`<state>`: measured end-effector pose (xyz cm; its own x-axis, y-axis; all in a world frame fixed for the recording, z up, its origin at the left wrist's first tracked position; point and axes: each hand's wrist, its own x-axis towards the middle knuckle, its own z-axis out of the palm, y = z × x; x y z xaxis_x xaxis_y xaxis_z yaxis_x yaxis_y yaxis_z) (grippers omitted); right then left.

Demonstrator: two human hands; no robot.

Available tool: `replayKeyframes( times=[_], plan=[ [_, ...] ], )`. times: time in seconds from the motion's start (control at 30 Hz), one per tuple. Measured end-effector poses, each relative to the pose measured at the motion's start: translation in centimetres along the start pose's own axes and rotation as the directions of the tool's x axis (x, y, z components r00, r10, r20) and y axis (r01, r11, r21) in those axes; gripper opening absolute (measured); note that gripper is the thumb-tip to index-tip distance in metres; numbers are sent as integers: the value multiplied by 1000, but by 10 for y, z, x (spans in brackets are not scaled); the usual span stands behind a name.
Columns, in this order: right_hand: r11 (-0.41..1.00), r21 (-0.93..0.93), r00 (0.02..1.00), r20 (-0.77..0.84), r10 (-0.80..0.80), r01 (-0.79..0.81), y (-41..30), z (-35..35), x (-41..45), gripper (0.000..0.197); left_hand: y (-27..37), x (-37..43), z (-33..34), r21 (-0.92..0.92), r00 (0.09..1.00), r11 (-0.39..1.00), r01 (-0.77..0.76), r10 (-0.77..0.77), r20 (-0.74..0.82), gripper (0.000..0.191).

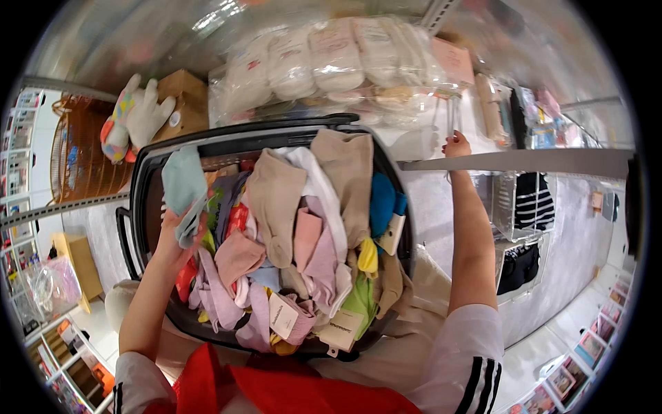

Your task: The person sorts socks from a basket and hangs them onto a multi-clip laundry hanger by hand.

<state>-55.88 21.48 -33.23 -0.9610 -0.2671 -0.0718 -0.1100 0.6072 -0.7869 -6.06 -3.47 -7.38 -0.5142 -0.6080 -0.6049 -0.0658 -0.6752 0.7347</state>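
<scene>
Pale blue-green socks (pixel 183 181) are gripped in my left hand (pixel 175 233), above the left side of a black plastic bin (pixel 243 135). Loose socks fill the bin in a jumbled heap: beige (pixel 276 202), pink (pixel 240 256), lilac (pixel 321 269), lime green (pixel 360 305) and other colours. Cardboard tags (pixel 283 315) with writing hang on some of them. Stretched out beyond the bin's right end, my right hand (pixel 457 146) has its fingers curled around thin metal rods (pixel 454 114) near the shelf's grey edge. The far ends of the rods are partly hidden.
Behind the bin, plastic-wrapped white packs (pixel 336 57) line a shelf. A plush toy (pixel 139 119), a cardboard box (pixel 183 98) and a wicker basket (pixel 83 155) stand at left. A grey shelf bar (pixel 527 161) crosses the right, above clear bins (pixel 522 269) of dark items.
</scene>
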Motion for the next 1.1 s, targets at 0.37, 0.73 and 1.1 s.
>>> replayKeyframes(
  times=[0.37,0.73,1.1],
  plan=[
    [989,-72,964,243,-105,126,37,11,25,45,0,3,5,65,980,997,37,-23,-200,27],
    [984,-171,835,548,58,44,6,-88,15,25,15,-13,-3,-155,956,977,-149,182,229,37],
    [727,-192,553,778,-297,660,-294,-193,-280,19,33,-97,11,-129,918,975,-180,213,333,29]
  ],
)
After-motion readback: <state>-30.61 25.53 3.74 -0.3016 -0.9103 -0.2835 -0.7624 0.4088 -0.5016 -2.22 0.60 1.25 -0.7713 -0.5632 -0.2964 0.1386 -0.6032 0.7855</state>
